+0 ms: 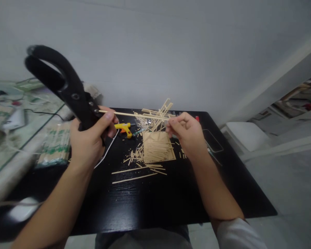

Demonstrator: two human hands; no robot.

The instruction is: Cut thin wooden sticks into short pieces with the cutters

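Note:
My left hand point(92, 135) is closed around the lower end of a black pliers-like cutter point(76, 93), whose two handles point up and to the left. Its jaws are mostly hidden by the fingers. A thin wooden stick point(134, 114) runs from the tool's pivot area, past my left thumb, across to my right hand point(184, 129). The right fingers pinch the stick's other end. Below the hands, a square wooden panel point(147, 157) lies on the table with many short cut sticks point(158, 150) on top.
On the black table point(134, 207) are a yellow glue gun point(125, 129) with a white cord, loose longer sticks point(134, 178), stick scraps point(136, 155) and a small stick framework point(160, 110). Bagged sticks point(55, 143) lie left. A white stool point(242, 135) stands right; a wall rises behind.

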